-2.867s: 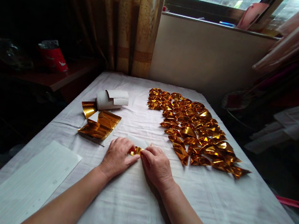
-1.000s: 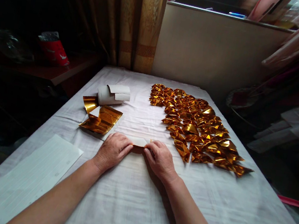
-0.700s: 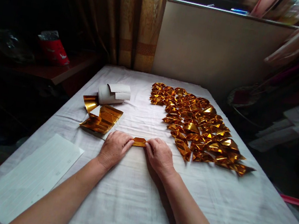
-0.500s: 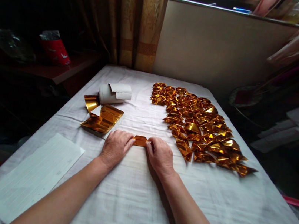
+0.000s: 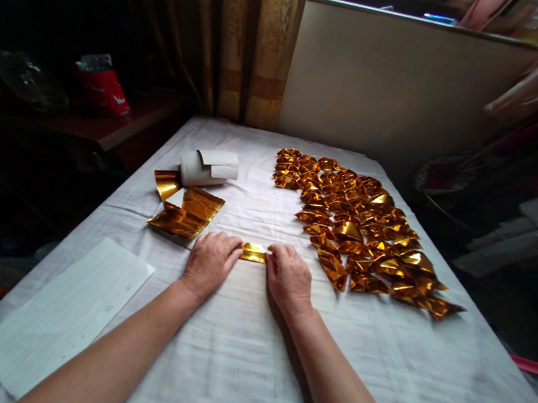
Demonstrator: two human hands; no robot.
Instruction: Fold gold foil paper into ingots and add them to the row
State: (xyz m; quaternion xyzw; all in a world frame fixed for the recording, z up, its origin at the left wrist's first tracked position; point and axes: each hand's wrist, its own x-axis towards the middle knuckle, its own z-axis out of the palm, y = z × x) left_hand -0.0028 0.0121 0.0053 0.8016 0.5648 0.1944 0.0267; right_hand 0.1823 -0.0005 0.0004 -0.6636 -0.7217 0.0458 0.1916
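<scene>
A small folded piece of gold foil paper (image 5: 254, 253) is stretched between my two hands, low over the middle of the white-covered table. My left hand (image 5: 212, 259) pinches its left end between thumb and fingers. Its right end is pinched the same way by my right hand (image 5: 289, 273). Beyond my left hand lies a stack of loose gold foil sheets (image 5: 191, 211), partly curled. Many folded gold foil pieces (image 5: 348, 230) sit in overlapping rows beyond and to the right of my right hand.
Behind the foil sheets lies a white paper roll (image 5: 208, 167). A pale lined sheet (image 5: 67, 313) rests beside my left forearm. The white tablecloth (image 5: 424, 379) covers the table. A red container (image 5: 103, 90) stands on a dark side table, and a patterned curtain (image 5: 253, 37) hangs behind.
The foil piece between my hands has tilted and now shines brighter, with a pale upper edge. My right hand has shifted very slightly; both pinches stay closed.
</scene>
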